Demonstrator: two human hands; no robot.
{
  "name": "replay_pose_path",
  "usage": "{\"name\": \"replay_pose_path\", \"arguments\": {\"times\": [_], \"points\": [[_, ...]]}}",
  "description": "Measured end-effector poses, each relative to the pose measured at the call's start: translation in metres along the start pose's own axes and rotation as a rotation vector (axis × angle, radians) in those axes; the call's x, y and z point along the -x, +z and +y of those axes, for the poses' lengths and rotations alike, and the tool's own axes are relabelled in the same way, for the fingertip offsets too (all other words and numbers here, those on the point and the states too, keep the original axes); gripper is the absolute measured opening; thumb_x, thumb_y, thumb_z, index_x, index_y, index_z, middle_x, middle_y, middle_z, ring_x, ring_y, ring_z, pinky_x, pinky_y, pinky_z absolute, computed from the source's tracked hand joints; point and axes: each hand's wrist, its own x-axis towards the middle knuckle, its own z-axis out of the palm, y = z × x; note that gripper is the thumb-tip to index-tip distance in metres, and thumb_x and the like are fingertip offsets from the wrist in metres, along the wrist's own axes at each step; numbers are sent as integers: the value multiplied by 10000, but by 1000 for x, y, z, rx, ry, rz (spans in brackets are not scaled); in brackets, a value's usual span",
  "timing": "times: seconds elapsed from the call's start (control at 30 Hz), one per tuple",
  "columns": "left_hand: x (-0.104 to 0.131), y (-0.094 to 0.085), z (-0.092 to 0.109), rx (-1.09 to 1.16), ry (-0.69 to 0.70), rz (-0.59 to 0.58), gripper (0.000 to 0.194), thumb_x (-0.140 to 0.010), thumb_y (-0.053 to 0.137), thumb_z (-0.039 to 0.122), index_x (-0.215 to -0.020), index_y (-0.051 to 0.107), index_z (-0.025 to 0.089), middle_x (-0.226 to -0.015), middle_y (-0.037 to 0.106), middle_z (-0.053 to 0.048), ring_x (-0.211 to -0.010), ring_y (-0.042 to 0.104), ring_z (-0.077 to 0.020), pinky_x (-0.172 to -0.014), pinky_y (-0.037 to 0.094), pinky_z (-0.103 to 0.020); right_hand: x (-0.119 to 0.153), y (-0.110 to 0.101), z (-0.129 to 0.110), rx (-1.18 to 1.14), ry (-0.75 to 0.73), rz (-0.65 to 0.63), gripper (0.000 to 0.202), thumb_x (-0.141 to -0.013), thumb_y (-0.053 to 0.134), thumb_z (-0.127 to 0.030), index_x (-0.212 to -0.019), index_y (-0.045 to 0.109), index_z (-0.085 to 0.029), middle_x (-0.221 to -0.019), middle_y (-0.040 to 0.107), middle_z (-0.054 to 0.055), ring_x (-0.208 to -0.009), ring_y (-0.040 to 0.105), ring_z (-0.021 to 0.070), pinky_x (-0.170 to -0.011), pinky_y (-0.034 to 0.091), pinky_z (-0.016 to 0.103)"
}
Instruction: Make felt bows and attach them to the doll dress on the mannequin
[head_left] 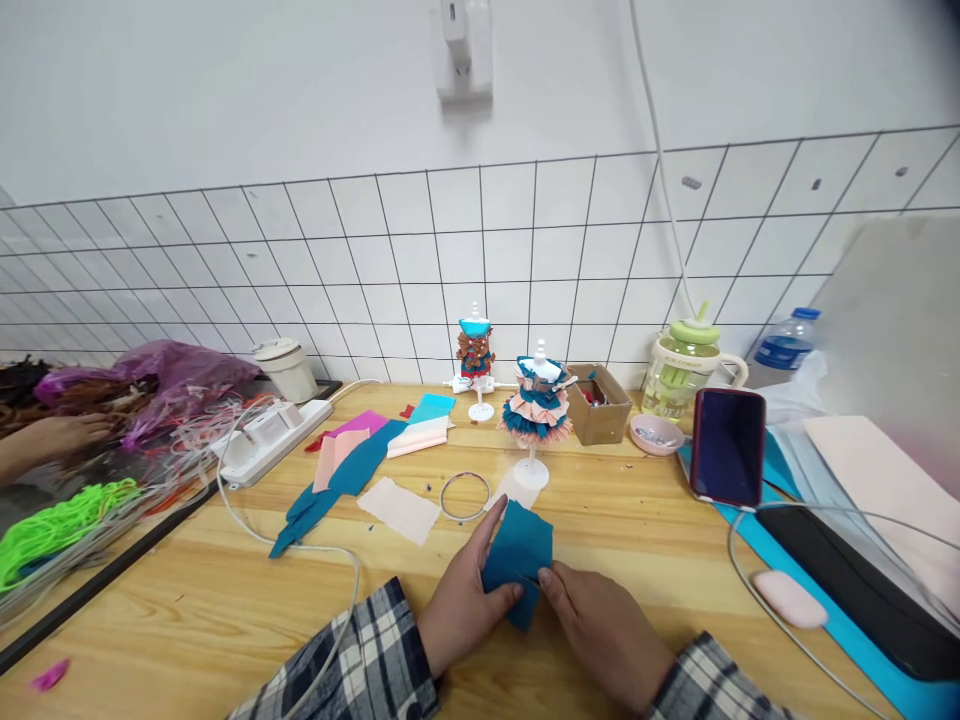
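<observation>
Teal sheet (525, 545) lower centre, flat, off the mannequin. Left hand (465, 600) grips it, thumb on top; right hand (607, 625) pinches its right edge. Near mini mannequin (531, 470), centre, wears teal and peach ruffle tiers; peach piece (401, 508) lies loose and flat. Tabletop (225, 620) shows lower left and right of the hands; white cable (355, 585) crosses left sleeve (367, 640), metal ring (443, 502) just beyond hands, phone (727, 445) bounds right.
</observation>
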Motion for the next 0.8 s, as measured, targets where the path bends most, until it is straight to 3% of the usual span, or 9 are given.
{"name": "replay_pose_path", "arguments": {"times": [0.23,0.3,0.4,0.47,0.57,0.67,0.8], "points": [[1,-1,-1,-46,21,16,882,-671,673,113,-1445,260,204,-1502,297,-88,-1392,222,-290,-1144,216,-423,1,-3,0,-92,-9,10,450,-975,174,-432,-910,561,-213,-891,681,73,-852,624,210,-728,381,300],[0,-1,-2,47,14,-8,873,-721,690,215,-1453,214,207,-1475,335,-118,-1329,347,-294,-1102,290,-431,1,-5,1,-118,-15,9,441,-974,176,-437,-896,547,-212,-881,675,68,-835,618,203,-726,380,297],[-3,-2,-4,267,-44,-59,886,-780,663,328,-1458,104,206,-1308,505,-145,-1137,540,-258,-978,417,-422,1,-7,4,-132,-10,-5,438,-973,170,-445,-886,532,-214,-866,665,61,-809,606,199,-714,375,297],[-5,-4,-3,290,-71,-20,795,-759,693,349,-1396,244,196,-1176,576,-119,-1051,576,-229,-929,441,-390,0,-8,5,-131,0,1,436,-972,166,-448,-876,524,-217,-860,659,58,-792,596,199,-702,370,298],[-7,-8,0,245,-139,-47,472,-742,708,371,-1113,506,159,-993,628,-80,-923,603,-198,-842,467,-345,0,-8,7,-139,16,18,432,-970,166,-454,-830,499,-217,-828,647,50,-761,580,195,-683,360,298],[-8,-10,3,241,-179,-181,366,-739,706,381,-974,565,138,-953,649,-75,-892,608,-196,-841,463,-339,0,-8,7,-170,3,16,429,-970,168,-453,-807,488,-219,-800,636,40,-740,568,187,-673,354,291],[-8,-10,3,189,-184,-192,348,-750,686,397,-956,593,133,-922,662,-63,-845,605,-190,-804,469,-326,0,-8,7,-232,-39,-10,422,-967,211,-463,-795,512,-223,-780,635,27,-719,559,177,-661,349,281]]}}
